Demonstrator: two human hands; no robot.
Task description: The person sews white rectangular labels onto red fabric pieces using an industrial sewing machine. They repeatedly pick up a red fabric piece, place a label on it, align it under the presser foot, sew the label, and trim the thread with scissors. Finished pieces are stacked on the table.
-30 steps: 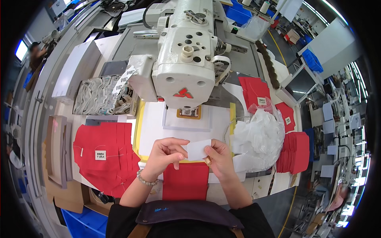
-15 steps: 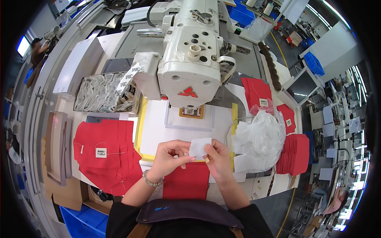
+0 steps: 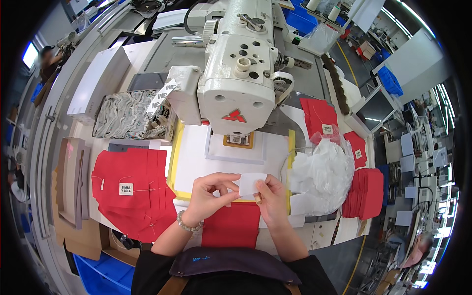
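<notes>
A small white square patch (image 3: 250, 185), like a backed label, is held up above the near edge of the white work plate. My right hand (image 3: 272, 196) pinches its right side, thumb on top and fingers curled underneath. At the patch's left edge, the thumb and fingertips of my left hand (image 3: 214, 194) are drawn together and touch it; the exact grip is partly hidden. Under both hands lies a red fabric piece (image 3: 229, 223). Just beyond them, a clear frame (image 3: 211, 152) rests on the white sheet (image 3: 189, 167) beneath the white sewing machine head (image 3: 236, 98).
Left stand a stack of red pieces (image 3: 113, 167) with a sewn label, a box of folded labels (image 3: 120, 115) and an open carton (image 3: 71, 187). Right are a heap of white film (image 3: 322, 172) and more red pieces (image 3: 366, 194). A blue bin (image 3: 101, 278) sits lower left.
The white patch has shifted slightly right and tilted in my right hand. My left fingertips remain close to its left edge, with little movement.
</notes>
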